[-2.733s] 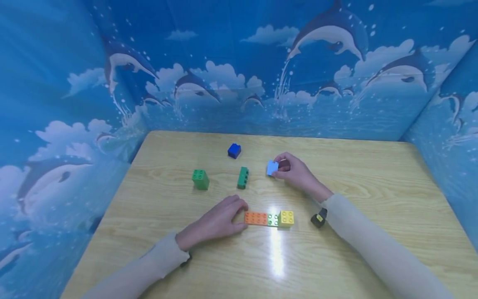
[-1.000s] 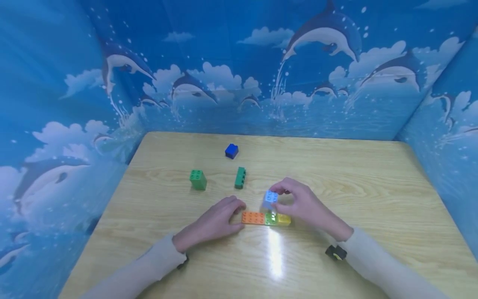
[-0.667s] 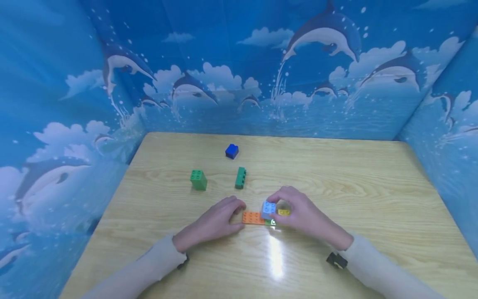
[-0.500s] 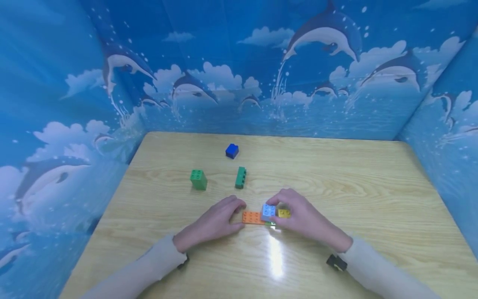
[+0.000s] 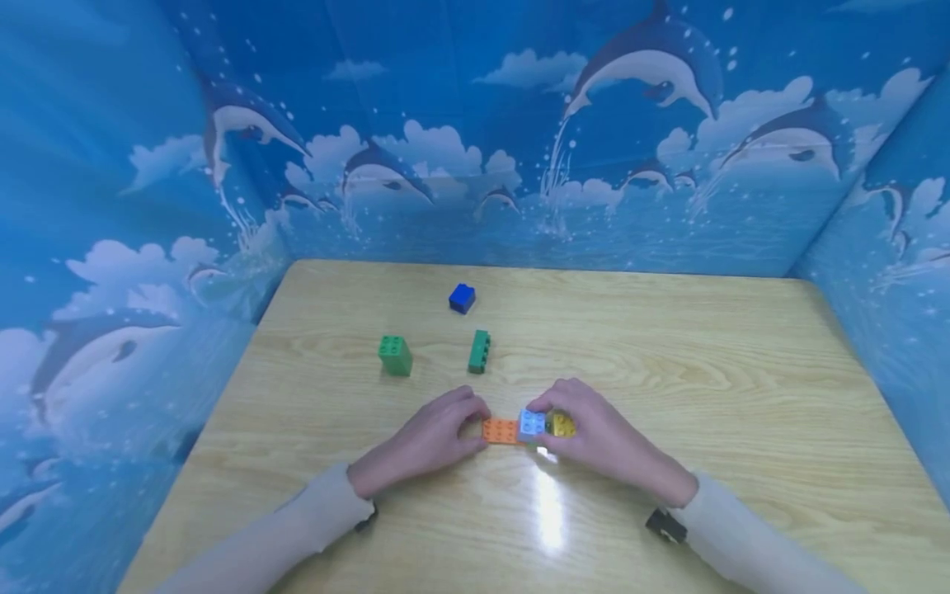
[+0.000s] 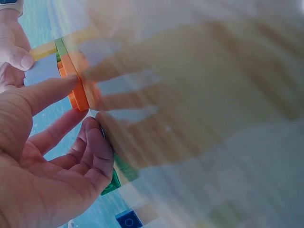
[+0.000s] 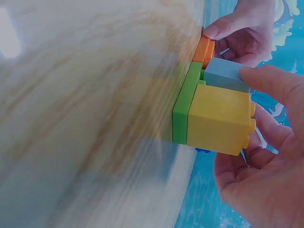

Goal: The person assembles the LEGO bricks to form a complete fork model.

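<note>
My left hand (image 5: 426, 445) pinches the left end of a flat orange toy brick (image 5: 500, 431) between thumb and fingers. The orange brick lies in a row with a flat green brick (image 7: 186, 102), whose right part bears a tall yellow brick (image 7: 218, 118). With thumb and fingertips, my right hand (image 5: 597, 437) grips a light blue brick (image 5: 532, 424), studs up. It sits over the place where orange and green meet, close beside the yellow brick. In the left wrist view, the orange brick (image 6: 74, 85) shows between thumb and index finger.
Behind the hands, a tall green brick (image 5: 396, 356) stands upright and a dark green brick (image 5: 478, 352) lies on its side. Farther back is a dark blue brick (image 5: 462, 299). A dolphin-print curtain (image 5: 475, 223) borders the wooden table (image 5: 705, 355).
My right hand has brought the light blue brick from the back toward me, turned it studs up and lowered it onto the orange and green row. My left hand has stayed at the orange brick.
</note>
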The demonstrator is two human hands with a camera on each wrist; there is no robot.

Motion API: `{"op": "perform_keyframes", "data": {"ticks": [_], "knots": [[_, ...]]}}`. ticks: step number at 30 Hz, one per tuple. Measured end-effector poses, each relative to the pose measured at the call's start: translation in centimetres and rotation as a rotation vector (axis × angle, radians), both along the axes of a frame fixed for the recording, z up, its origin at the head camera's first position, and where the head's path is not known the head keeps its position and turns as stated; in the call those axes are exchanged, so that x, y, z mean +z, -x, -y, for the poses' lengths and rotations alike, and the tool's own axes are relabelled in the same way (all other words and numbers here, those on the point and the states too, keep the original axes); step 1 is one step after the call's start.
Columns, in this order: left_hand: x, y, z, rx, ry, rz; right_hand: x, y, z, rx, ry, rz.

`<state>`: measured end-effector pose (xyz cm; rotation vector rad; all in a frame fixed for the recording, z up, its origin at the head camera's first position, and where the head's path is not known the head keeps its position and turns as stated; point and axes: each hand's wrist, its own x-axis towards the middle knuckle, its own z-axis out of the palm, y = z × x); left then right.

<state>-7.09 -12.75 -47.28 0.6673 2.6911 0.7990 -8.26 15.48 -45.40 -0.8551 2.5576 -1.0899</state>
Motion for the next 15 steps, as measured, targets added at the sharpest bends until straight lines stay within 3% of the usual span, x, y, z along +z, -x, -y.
{"op": "perform_keyframes", "data": {"ticks": [9,15], "knots": [[-0.03,0.25,-0.1,0.018,0.004,0.022,-0.03,-0.08,0.0,0.019,0.02,-0.008],[-0.17,0.34,-0.16,0.027,0.003,0.039,-0.16,-0.09,0.06,0.004,0.063,0.045]]}}
